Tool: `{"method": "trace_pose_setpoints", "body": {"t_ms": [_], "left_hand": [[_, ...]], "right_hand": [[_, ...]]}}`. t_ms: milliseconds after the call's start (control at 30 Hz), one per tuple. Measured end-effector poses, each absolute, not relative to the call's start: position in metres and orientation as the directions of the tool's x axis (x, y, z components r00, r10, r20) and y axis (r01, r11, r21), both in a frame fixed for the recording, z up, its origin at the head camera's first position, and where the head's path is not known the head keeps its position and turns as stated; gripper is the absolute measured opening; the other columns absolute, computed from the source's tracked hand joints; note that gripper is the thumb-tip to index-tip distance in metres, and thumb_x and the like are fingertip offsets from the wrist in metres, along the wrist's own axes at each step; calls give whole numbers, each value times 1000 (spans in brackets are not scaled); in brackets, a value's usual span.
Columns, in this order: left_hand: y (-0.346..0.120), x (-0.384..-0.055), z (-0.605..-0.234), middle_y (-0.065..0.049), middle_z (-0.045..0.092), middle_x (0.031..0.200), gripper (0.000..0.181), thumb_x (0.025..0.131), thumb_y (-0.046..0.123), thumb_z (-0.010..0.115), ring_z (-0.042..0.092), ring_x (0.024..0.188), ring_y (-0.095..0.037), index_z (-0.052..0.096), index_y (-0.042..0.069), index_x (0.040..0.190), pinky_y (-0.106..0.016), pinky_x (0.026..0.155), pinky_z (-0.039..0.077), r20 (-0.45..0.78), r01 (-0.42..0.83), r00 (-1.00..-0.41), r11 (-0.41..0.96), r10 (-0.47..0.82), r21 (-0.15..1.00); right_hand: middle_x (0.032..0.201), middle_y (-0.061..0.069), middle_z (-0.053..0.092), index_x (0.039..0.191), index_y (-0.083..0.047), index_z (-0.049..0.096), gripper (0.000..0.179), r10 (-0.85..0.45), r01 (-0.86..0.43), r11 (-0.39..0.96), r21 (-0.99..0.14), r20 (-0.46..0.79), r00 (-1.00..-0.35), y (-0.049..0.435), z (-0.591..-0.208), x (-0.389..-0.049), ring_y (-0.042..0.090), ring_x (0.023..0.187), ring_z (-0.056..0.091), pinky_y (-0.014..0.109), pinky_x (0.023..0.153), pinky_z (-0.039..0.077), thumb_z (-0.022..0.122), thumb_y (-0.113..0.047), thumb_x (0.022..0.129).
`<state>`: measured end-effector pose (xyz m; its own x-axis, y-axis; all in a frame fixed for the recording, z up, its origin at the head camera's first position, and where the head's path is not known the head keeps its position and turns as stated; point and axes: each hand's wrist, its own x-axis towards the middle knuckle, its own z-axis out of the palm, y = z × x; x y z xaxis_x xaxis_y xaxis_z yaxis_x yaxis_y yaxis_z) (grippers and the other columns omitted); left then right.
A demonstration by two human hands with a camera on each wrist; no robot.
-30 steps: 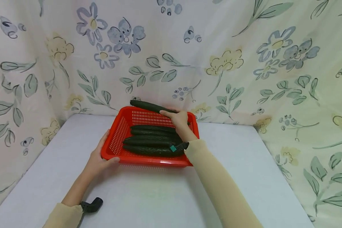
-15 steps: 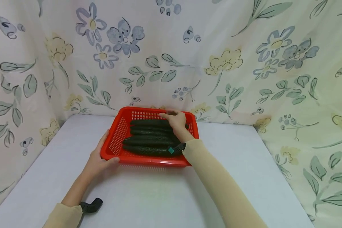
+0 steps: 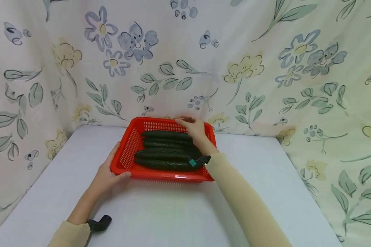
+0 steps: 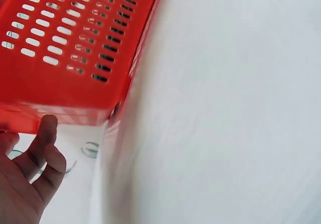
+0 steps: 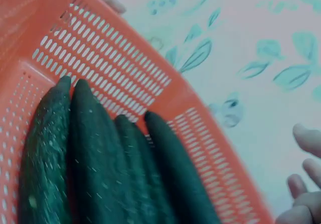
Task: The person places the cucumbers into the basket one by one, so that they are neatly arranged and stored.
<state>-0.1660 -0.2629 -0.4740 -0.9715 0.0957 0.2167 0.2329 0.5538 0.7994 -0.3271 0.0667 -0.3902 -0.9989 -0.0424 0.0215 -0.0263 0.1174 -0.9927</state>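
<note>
A red plastic basket (image 3: 164, 176) with slotted walls holds several dark green cucumbers (image 3: 160, 153) lying side by side. My left hand (image 3: 106, 176) grips its near left corner, thumb at the front rim and fingers along the left side. In the left wrist view, its fingertips (image 4: 48, 123) meet the basket's red edge. My right hand (image 3: 195, 129) is over the far right part of the basket, fingers spread and nothing in them. The right wrist view shows the rearmost cucumber (image 5: 175, 166) beside the slotted wall, with the right hand's fingers (image 5: 307, 139) apart from it.
A white-covered table (image 3: 160, 212) carries the basket near its back edge. Behind and at both sides hangs a floral curtain (image 3: 253, 41). Black wrist straps with camera mounts are on both forearms.
The right hand lowered a cucumber into the back of the basket beside the others, let it go, and rose slightly. The left hand stayed at the corner.
</note>
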Motion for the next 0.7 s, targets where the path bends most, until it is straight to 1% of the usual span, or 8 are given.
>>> {"method": "trace_pose_setpoints", "body": {"t_ms": [100, 133, 200, 333, 400, 500, 600, 700], "left_hand": [[-263, -163, -464, -21, 33, 169, 119, 86, 40, 87, 49, 139, -44, 6, 29, 173, -52, 99, 57, 182, 207, -978, 628, 105, 750], [-263, -162, -461, -21, 32, 170, 120, 86, 42, 87, 48, 140, -45, 6, 27, 173, -60, 100, 55, 169, 200, -979, 646, 110, 736], [-263, -161, -455, -20, 28, 172, 122, 86, 47, 87, 44, 144, -46, 4, 24, 173, -68, 103, 50, 149, 192, -981, 673, 121, 715], [-261, -163, -449, -20, 25, 174, 124, 86, 49, 86, 40, 147, -48, 3, 19, 173, -70, 106, 46, 141, 204, -979, 684, 147, 700], [-259, -164, -449, -21, 24, 174, 124, 86, 48, 86, 40, 148, -48, 3, 17, 172, -71, 107, 45, 143, 209, -978, 680, 152, 703], [-255, -165, -449, -23, 25, 173, 124, 86, 47, 86, 41, 147, -48, 3, 15, 172, -71, 108, 45, 138, 213, -977, 672, 164, 709], [-256, -165, -447, -24, 27, 172, 119, 90, 49, 82, 45, 144, -47, 2, 17, 172, -69, 106, 48, 122, 217, -975, 672, 186, 708], [-262, -164, -442, -30, 36, 165, 99, 103, 46, 67, 51, 137, -50, 2, 20, 173, -69, 101, 49, 109, 231, -970, 672, 219, 703]], "right_hand": [[128, 7, 71, 139, -8, 68, 52, -111, -13, 73, -997, 4, -994, 88, -376, -320, 9, 53, 33, 25, 51, 30, 81, -34, 96], [129, 8, 70, 141, -8, 67, 52, -123, -2, 69, -998, -7, -992, 97, -373, -317, 9, 50, 29, 24, 50, 30, 79, -35, 97], [129, 6, 67, 144, -8, 64, 52, -139, 20, 54, -998, -27, -990, 117, -369, -309, 8, 49, 28, 23, 50, 30, 76, -34, 100], [126, 3, 62, 147, -9, 60, 53, -120, 73, 40, -997, -77, -990, 161, -372, -282, 8, 51, 27, 21, 53, 31, 72, -36, 103], [125, 4, 63, 148, -7, 58, 56, -104, 93, 21, -995, -95, -990, 181, -377, -267, 8, 51, 25, 21, 52, 30, 72, -37, 103], [123, 1, 66, 149, -7, 56, 58, -67, 107, 49, -993, -110, -992, 210, -386, -246, 7, 51, 25, 20, 53, 31, 71, -39, 103], [117, -3, 68, 143, -8, 60, 52, -27, 107, 147, -983, -112, -993, 233, -396, -229, 7, 52, 29, 20, 54, 33, 70, -40, 103], [114, 2, 69, 135, -7, 65, 47, -17, 92, 319, -943, -103, -995, 252, -406, -213, 9, 59, 36, 23, 56, 37, 68, -43, 104]]}}
